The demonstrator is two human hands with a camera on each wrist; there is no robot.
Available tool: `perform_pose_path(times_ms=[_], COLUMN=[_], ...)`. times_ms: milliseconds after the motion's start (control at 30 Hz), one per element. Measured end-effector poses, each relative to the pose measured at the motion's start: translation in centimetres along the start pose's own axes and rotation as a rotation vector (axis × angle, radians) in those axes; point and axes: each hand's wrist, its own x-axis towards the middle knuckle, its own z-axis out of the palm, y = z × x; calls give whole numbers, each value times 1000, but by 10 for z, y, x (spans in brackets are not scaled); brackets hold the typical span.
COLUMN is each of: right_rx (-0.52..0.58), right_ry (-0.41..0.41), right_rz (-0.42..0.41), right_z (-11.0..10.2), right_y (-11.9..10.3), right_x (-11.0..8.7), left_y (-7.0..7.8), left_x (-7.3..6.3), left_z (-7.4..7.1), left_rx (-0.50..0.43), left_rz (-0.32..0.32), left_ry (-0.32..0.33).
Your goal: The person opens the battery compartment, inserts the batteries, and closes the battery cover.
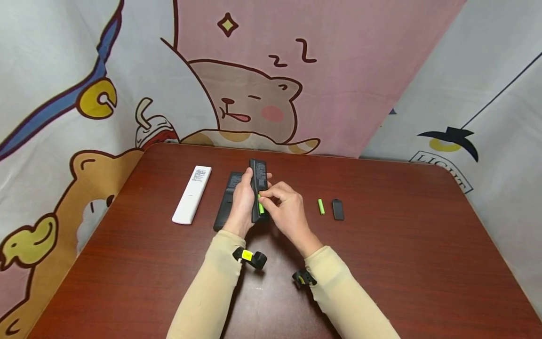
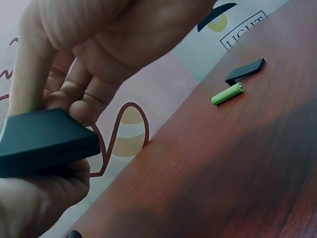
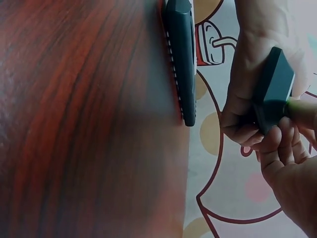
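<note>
My left hand (image 1: pixel 242 205) grips a black remote control (image 1: pixel 259 175), tilted up above the table with its labelled back facing me. A bright green battery (image 1: pixel 261 207) sits lengthwise at the battery compartment in its lower half. My right hand (image 1: pixel 290 209) pinches the upper end of this battery between thumb and forefinger. In the left wrist view the remote's end (image 2: pixel 49 139) hides the battery. Off to the right, a second green battery (image 1: pixel 321 206) lies on the table beside a small black battery cover (image 1: pixel 338 210).
A second black remote (image 1: pixel 223 209) lies on the brown table (image 1: pixel 402 263), partly behind my left hand. Farther left is a white remote (image 1: pixel 191 197), label up. A cartoon-printed cloth (image 1: pixel 338 70) hangs behind the table's far edge.
</note>
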Motion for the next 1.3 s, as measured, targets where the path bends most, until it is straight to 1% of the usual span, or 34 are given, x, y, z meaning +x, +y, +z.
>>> perform_pose_path(times_ms=[200, 367, 467, 567, 733, 867, 1000, 1167, 1300], right_rx=[20, 25, 34, 67, 129, 156, 170, 165, 148], right_ry=[12, -14, -55, -110, -204, -240, -237, -200, -188], right_rz=[12, -8, -30, -43, -22, 1, 18, -1, -12], right_z=[1, -2, -5, -9, -14, -14, -14, -10, -9], right_y=[2, 1, 3, 4, 7, 10, 11, 12, 12], right_x=[-2, -2, -2, -1, -1, 0, 0, -2, -2], left_y=[2, 4, 5, 6, 6, 6, 5, 1, 0], left_x=[0, 0, 0, 1, 1, 1, 1, 1, 1], left_z=[1, 1, 0, -2, -4, -4, -3, -2, -3], left_rx=[-43, -59, -59, -48, -33, -25, -26, -41, -24], left_rz=[-14, -13, -18, -17, -8, -4, -6, -14, -9], left_ry=[-8, -14, -10, -1, 11, 8, -1, -9, -19])
